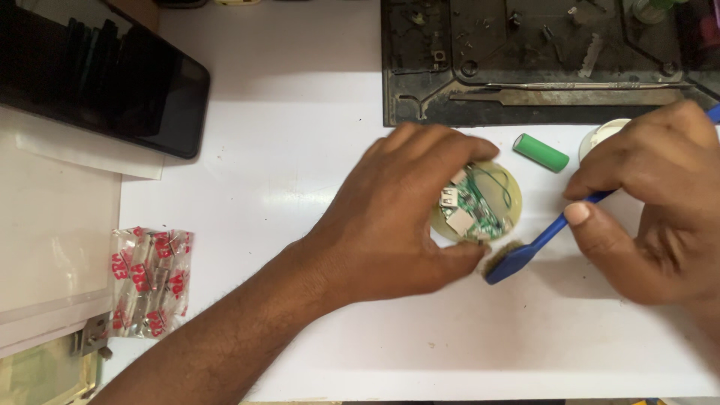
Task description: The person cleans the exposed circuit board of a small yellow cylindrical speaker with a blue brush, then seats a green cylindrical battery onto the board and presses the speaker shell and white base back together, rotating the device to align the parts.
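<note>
So the round green circuit board (477, 202) sits in a pale yellowish disc-shaped housing on the white table (315, 135), pinned between the left hand's (397, 217) thumb below and fingertips above. That grip is curled snug around the disc rim, holding it steady, not clamped hard as far as I can tell. You can see a white connector and a thin green wire loop on the board.

Right hand (652, 202) is closed around a blue toothbrush (540, 244), thumb pressed on the handle, bristle head down just beside the left thumb, at the lower right edge of the board. Looks to me like the scrubbing-the-board step, brush about to go on or just off the edge. Next stroke probably wants light pressure so it doesn't snag that wire.

Past the right fingers: a green cylindrical cell (541, 152), a small white tub (600, 135), then a dark work mat (525, 60) with tweezers. Well off to the left: a black phone (97, 75) and a bag of small parts (150, 281).
</note>
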Action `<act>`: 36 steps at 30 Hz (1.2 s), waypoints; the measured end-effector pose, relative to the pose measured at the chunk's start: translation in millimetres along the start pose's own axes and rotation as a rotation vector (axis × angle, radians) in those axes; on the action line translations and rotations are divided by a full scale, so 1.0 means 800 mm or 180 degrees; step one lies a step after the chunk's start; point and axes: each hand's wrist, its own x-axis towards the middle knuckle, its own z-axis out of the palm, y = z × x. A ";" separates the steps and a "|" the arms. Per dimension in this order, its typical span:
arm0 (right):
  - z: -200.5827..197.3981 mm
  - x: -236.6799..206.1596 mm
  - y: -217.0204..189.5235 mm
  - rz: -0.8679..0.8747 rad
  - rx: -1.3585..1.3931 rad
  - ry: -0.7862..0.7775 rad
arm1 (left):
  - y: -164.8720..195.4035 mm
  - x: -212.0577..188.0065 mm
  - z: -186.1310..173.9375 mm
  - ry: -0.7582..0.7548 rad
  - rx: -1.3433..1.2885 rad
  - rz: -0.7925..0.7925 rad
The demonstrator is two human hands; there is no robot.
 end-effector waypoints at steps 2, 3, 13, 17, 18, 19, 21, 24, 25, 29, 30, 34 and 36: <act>0.001 -0.001 0.003 0.0053 0.0036 -0.0010 | 0.000 0.002 0.001 0.0149 0.0147 -0.0206; -0.004 -0.001 0.009 0.0040 -0.0021 -0.0099 | -0.001 0.002 0.000 0.0280 0.0203 -0.0120; 0.005 -0.022 0.016 0.0683 -0.0098 0.0078 | -0.004 -0.002 -0.002 0.0317 0.0125 -0.0120; 0.005 -0.009 0.003 0.0362 -0.0495 0.0075 | -0.004 -0.002 -0.001 0.0345 0.0077 -0.0115; 0.008 -0.006 -0.001 0.0349 -0.0443 0.0129 | -0.004 -0.002 -0.002 0.0346 0.0068 -0.0108; 0.009 -0.005 -0.004 0.0333 -0.0429 0.0158 | -0.003 -0.001 -0.002 0.0346 0.0059 -0.0099; 0.011 -0.003 -0.008 0.0302 -0.0434 0.0193 | -0.003 0.000 -0.002 0.0320 0.0036 -0.0127; 0.012 -0.002 -0.007 0.0196 -0.0411 0.0211 | -0.002 0.001 -0.003 0.0248 0.0011 -0.0227; 0.012 -0.002 -0.007 0.0190 -0.0391 0.0205 | -0.002 0.001 -0.003 0.0224 0.0012 -0.0261; 0.014 -0.003 -0.008 0.0231 -0.0311 0.0216 | -0.003 0.001 -0.003 0.0244 0.0035 -0.0225; 0.016 -0.003 -0.010 0.0209 -0.0286 0.0265 | -0.003 0.001 -0.002 0.0283 0.0049 -0.0192; 0.018 0.000 -0.011 0.0113 -0.0249 0.0306 | -0.004 0.001 -0.001 0.0383 0.0093 -0.0183; 0.017 0.000 -0.010 0.0119 -0.0324 0.0299 | -0.005 0.002 -0.001 0.0425 0.0204 -0.0205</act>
